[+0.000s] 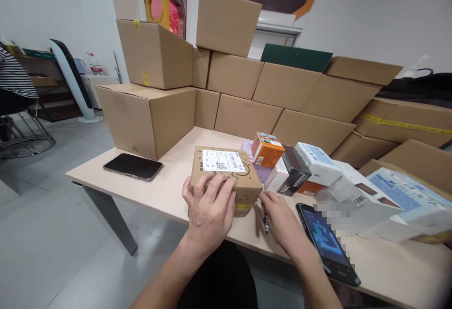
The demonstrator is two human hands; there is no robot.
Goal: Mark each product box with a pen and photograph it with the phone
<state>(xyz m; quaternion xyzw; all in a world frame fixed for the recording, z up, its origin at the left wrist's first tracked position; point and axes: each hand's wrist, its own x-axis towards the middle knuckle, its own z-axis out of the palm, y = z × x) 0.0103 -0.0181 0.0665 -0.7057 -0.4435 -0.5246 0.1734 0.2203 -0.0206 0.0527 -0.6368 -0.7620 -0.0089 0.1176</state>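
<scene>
A small brown cardboard box (252,176) with yellow tape on its front sits near the table's front edge. On its top is a white shipping label (222,161) with a QR code. My left hand (213,205) grips the box from the front left, its fingers lying over the top and the thumb at the left side. Beside the box's right front corner, my right hand (277,212) is closed around a slim dark pen-like tool (266,222). The tool's rear end sticks out below the fingers; its tip is hidden, so I cannot tell its exact kind.
A black phone (133,166) lies on the table (176,196) at the left. To the right are an orange box (267,150), several tissue packs (318,163) and a device with a lit screen (326,241). Stacked cartons (247,116) wall off the back; a large carton (151,118) stands left.
</scene>
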